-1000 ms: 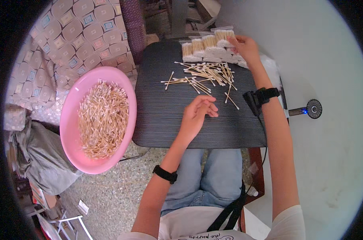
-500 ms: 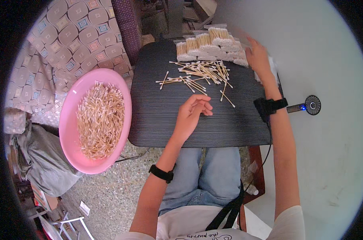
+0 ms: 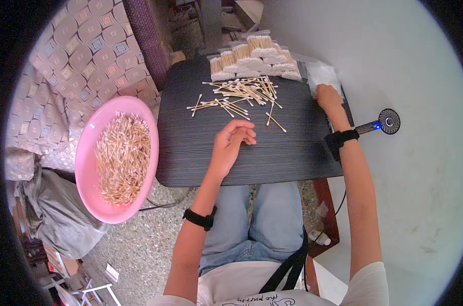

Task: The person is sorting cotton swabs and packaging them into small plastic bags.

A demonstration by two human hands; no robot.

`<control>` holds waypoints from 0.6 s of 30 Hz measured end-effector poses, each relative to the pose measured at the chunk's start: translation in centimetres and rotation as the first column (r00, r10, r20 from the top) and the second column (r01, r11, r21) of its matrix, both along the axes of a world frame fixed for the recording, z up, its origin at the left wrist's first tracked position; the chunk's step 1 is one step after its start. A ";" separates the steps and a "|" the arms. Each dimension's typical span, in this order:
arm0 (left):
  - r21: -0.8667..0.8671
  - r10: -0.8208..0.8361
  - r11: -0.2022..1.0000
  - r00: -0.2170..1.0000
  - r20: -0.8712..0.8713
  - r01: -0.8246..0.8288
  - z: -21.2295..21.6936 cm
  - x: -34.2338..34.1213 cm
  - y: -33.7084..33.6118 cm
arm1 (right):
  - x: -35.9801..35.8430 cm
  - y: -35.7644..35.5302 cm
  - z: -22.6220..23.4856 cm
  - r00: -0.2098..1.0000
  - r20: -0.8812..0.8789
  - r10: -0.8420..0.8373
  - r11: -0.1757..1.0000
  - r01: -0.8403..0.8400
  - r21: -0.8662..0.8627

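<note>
My left hand [image 3: 229,145] hovers over the near part of the black table [image 3: 190,153], fingers loosely bent and apart, holding nothing. Beyond it lies a loose heap of cotton swabs [image 3: 246,92], with white tips and wooden sticks. My right hand [image 3: 331,102] is at the table's right edge, its fingers curled closed on the near end of some clear plastic bags [image 3: 323,75]; the fingertips are partly hidden. Filled bags of cotton swabs [image 3: 262,48] are stacked at the far edge, left of the clear bags.
A pink basin [image 3: 83,176] full of cotton swabs stands left of the table. A small black fan [image 3: 389,121] with a blue light sits by the right wall [image 3: 420,194]. Patterned fabric [image 3: 88,41] covers something at the far left. A dark cable hangs by my right arm.
My right hand has drawn back from beside the filled bags to the near end of the clear bags, its fingers closing. The left hand keeps its pose. The view has shifted slightly.
</note>
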State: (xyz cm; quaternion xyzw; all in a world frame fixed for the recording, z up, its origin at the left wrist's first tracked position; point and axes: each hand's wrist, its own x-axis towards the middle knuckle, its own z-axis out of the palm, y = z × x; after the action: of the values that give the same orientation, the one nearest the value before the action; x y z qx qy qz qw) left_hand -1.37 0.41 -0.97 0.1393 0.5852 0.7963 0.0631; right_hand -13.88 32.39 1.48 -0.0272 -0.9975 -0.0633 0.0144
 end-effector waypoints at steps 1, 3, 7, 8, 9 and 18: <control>0.005 -0.008 1.000 1.000 -0.006 0.008 0.1 -0.1 0.3 | -0.1 0.7 0.1 0.997 -0.077 -0.029 1.000 0.029 0.001; 0.008 -0.015 1.000 1.000 -0.013 0.015 0.2 -0.2 0.8 | 0.2 1.8 0.4 0.986 -0.156 -0.060 0.998 0.061 -0.001; -0.011 -0.006 1.000 1.000 -0.026 0.005 0.0 -0.1 0.7 | 3.1 -0.1 2.5 0.934 -0.358 0.001 0.990 -0.052 -0.132; -0.020 0.006 1.000 1.000 -0.022 -0.007 -0.1 0.0 0.2 | 4.8 -2.5 3.8 0.935 -0.354 0.004 0.981 -0.072 -0.178; -0.019 0.025 0.999 1.000 -0.018 -0.026 -0.4 0.1 -0.4 | 7.5 -5.3 5.5 0.945 -0.320 0.064 0.959 -0.147 -0.243; -0.214 0.415 0.851 0.863 -0.288 -0.480 0.9 1.0 0.5 | 21.0 -14.6 0.2 0.806 -0.246 0.538 0.717 -0.591 -0.369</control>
State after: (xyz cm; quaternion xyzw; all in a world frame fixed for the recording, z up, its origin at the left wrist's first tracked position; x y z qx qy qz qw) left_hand -0.42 0.87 -0.04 0.0796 0.7108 0.6767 -0.1749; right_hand 7.13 17.79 1.67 0.2723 -0.9436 0.1668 0.0872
